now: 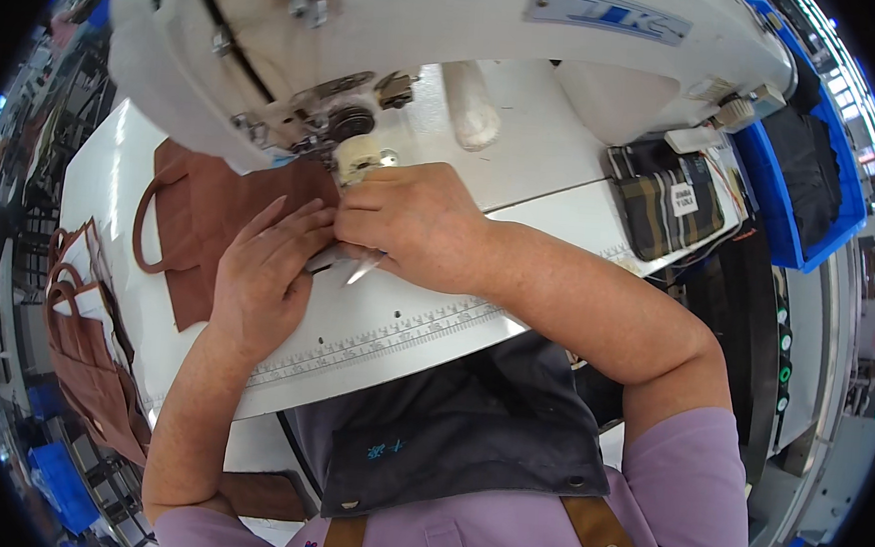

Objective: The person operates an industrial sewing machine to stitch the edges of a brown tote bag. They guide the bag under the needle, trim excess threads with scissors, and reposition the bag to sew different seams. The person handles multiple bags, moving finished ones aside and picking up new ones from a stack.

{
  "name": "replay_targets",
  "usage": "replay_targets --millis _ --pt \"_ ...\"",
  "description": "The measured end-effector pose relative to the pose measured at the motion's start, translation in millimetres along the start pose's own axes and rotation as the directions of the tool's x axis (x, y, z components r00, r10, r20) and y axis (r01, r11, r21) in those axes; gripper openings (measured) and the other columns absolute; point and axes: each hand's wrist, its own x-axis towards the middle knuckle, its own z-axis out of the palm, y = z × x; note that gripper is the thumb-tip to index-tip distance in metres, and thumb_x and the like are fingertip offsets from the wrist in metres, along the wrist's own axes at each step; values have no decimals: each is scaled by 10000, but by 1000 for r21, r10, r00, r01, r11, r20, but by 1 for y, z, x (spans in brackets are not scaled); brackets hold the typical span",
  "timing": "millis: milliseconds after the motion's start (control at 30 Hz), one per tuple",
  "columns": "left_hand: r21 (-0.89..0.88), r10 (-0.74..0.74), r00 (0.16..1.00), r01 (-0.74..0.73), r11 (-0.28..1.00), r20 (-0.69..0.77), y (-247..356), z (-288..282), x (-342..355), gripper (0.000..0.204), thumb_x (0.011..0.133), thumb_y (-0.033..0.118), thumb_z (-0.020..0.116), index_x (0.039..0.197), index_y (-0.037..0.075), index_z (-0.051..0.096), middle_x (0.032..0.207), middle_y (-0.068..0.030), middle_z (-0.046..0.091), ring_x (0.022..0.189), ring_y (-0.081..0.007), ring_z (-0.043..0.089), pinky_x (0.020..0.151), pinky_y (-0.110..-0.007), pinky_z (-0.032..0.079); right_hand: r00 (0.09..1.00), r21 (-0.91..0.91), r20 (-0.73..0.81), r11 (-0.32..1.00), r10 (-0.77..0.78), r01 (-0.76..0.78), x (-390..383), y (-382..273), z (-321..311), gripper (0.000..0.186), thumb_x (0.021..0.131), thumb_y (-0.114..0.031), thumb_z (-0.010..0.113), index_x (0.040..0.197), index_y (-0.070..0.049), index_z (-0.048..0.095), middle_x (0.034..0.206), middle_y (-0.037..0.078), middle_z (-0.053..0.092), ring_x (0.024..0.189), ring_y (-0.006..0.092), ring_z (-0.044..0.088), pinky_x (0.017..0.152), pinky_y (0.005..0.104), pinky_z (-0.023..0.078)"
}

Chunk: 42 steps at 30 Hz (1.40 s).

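A reddish-brown bag piece with a looped handle lies on the white sewing machine bed, its right part under the machine head. My left hand rests on the lower right part of this piece, fingers stretched out side by side. Close against its fingertips, my right hand is closed beside the needle area, just below a cream round part of the machine. From under the right palm sticks out a shiny pointed metal tool; its kind is hidden by the hand. The right fingertips are hidden too.
The white sewing machine arches over the far side. A printed ruler strip runs along the table's near edge. More brown bag pieces hang at the left edge. A striped pouch and blue bin are at right.
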Motion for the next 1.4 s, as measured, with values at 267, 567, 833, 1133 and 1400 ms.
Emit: replay_targets --millis 267,567,833,1133,1400 --pt "-125 58 988 -41 991 140 -3 -8 -11 543 786 -131 555 1258 74 726 1351 -85 692 1337 -269 607 1178 -528 433 983 -65 181 997 -35 47 -8 -6 -24 157 726 -153 745 876 -127 709 905 -21 656 863 192 644 639 341 562" --pt "-166 33 994 -15 986 108 -18 -6 -7 503 814 -89 583 1250 106 742 1384 -64 675 1321 -282 613 1176 -505 447 972 -33 229 999 44 -38 1 -3 -30 233 738 -124 802 952 -127 710 948 19 662 829 230 680 644 369 562" --pt "-115 69 996 -63 991 50 -42 -4 12 494 806 -100 570 1225 82 757 1354 -69 695 1252 -294 651 1115 -423 504 960 -135 219 980 174 -147 3 6 -21 350 812 -156 783 1158 -150 730 870 99 672 787 296 693 650 428 558" --pt "-58 -96 995 98 993 31 -36 -2 22 513 792 -135 526 1224 29 747 1295 -135 716 1216 -324 668 1079 -411 524 955 -192 191 962 228 -192 5 3 -18 333 894 -210 744 1215 -128 712 929 121 662 836 302 686 663 438 556" --pt "49 -171 985 170 984 17 -8 7 14 585 768 -124 535 1331 -17 652 1382 -189 650 1337 -352 582 1139 -460 472 954 -173 192 965 230 -197 3 5 -17 327 902 -205 738 1219 -127 724 958 111 655 839 292 686 668 427 557"
